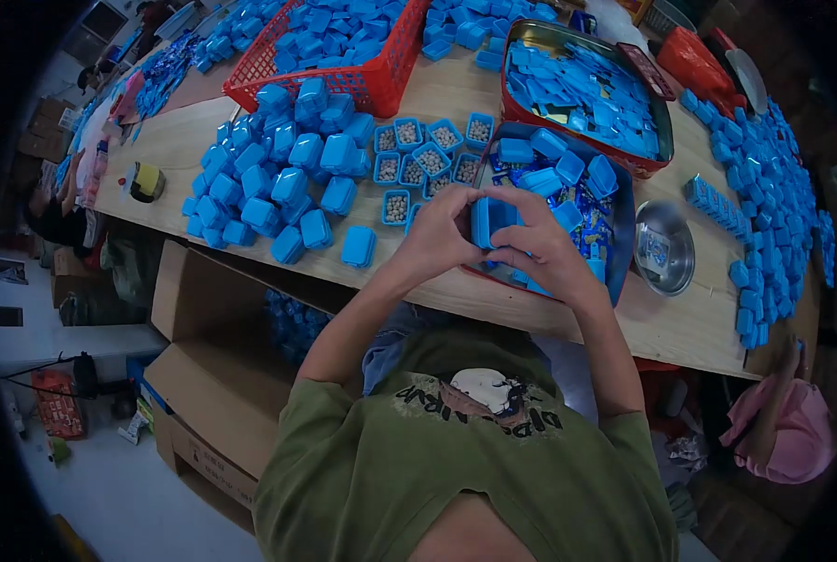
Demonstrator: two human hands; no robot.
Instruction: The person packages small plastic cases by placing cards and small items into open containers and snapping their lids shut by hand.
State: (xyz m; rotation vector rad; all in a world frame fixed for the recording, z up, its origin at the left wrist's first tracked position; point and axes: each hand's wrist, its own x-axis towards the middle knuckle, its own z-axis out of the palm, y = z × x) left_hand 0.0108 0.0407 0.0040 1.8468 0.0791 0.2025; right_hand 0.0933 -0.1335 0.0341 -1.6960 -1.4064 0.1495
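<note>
Both hands hold one small blue plastic box (482,223) at the table's front edge. My left hand (440,236) grips its left side, and my right hand (540,242) closes on it from the right. The fingers cover part of the box, so its contents cannot be made out. Just beyond my left hand stand several open blue boxes (396,207) filled with small pale balls. Under and behind my right hand lies a tray (620,245) with blue boxes and small printed blue packets.
A heap of blue boxes (292,184) lies left, with a red basket (395,70) behind it. A tin (662,150) of flat blue pieces stands behind the tray. Right are a metal bowl (688,248) and many boxes (774,206). A cardboard box (217,393) stands below; a pink-sleeved person sits right.
</note>
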